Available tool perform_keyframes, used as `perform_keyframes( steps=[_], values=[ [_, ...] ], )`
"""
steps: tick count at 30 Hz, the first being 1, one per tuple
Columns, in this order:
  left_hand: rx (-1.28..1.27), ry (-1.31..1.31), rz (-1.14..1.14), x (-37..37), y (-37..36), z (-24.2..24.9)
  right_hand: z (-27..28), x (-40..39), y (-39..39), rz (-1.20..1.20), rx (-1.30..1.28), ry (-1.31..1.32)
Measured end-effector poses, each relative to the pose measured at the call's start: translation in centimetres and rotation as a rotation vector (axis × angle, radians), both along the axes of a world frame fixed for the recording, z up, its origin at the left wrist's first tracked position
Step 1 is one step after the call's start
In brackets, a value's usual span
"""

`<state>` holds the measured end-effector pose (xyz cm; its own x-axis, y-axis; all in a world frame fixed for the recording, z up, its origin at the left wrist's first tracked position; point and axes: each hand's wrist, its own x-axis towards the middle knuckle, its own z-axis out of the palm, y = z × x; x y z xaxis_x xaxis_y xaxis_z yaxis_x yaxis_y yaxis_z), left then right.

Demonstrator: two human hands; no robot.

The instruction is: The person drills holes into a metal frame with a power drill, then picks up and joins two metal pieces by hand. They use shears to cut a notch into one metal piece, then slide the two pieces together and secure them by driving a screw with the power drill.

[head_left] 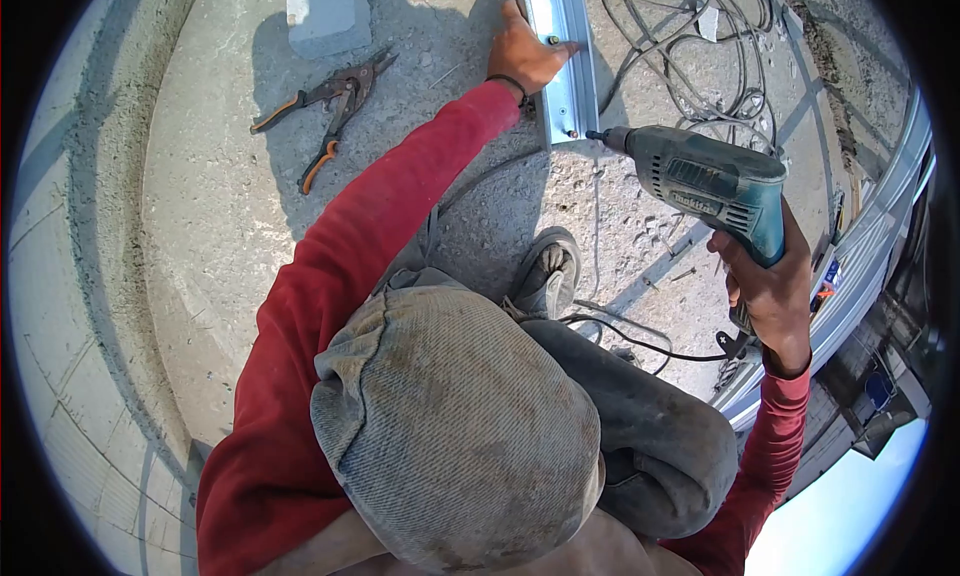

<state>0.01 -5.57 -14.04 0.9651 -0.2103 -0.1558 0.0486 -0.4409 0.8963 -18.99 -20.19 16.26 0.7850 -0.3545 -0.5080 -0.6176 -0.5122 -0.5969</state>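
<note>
On the rough concrete floor (220, 226), one metal channel (568, 86) was seen ahead of the person, and at least two fasteners (572, 133) were counted along it. One drill (712, 176) was gripped in the right hand (778, 294), its handle clamped by the curled fingers, and its bit was held at the channel's near end, close to the nearer fastener; whether the two were touching could not be told. The left hand (530, 56) was laid across the channel, its thumb and forefinger spread apart; how far the remaining fingers were closed against the metal could not be told. To the left, one pair of snips (347, 94) was seen with its two handles parted, and one pale block (328, 21) was set just beyond. On the right, several loops of dark cable (660, 46) were strewn. One shoe (552, 266) was shown below the channel.
</note>
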Motion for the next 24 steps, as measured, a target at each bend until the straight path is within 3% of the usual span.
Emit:
perform_keyframes(
  steps=[2,4,6,8,9,12,13,16,18,20,22,24],
  values=[
    [-0.174,0.030,-0.020,-1.1,1.0,0.8,-0.5,-0.6,0.0,-0.007,0.032,-0.052],
    [0.055,-0.314,0.280,-4.4,-0.7,-1.5,-0.6,-1.0,0.1,-0.034,0.036,-0.052],
    [-0.291,-0.011,0.238,-5.3,-2.0,-5.0,-0.7,-1.5,-0.2,-0.063,0.055,-0.070],
    [-0.463,0.138,0.209,-5.2,-2.0,-4.5,-0.6,-2.0,-0.1,-0.099,0.056,-0.108],
    [-0.410,0.110,0.130,-4.9,-1.0,-2.5,-0.4,-2.2,-0.1,-0.090,0.062,-0.116],
    [-0.452,0.099,0.085,-3.6,0.4,-2.7,0.1,-2.8,-0.1,-0.129,0.047,-0.135],
    [-0.560,0.333,0.057,-3.5,2.5,0.4,0.3,-3.0,0.0,-0.159,0.053,-0.164],
    [-0.651,0.462,-0.034,-3.3,9.4,5.9,1.0,-3.3,0.2,-0.212,0.090,-0.181],
    [-0.605,0.313,0.035,-4.0,14.8,7.6,1.3,-3.3,0.4,-0.197,0.100,-0.159],
    [-0.543,0.352,0.155,-4.7,20.5,8.5,1.2,-3.0,1.0,-0.192,0.098,-0.176],
    [-0.671,0.536,0.261,-5.4,26.6,8.1,0.7,-2.2,1.6,-0.112,0.136,-0.202],
    [-0.723,0.554,0.355,-6.6,31.3,6.4,0.3,-0.3,2.8,-0.007,0.165,-0.147]
  ],
)
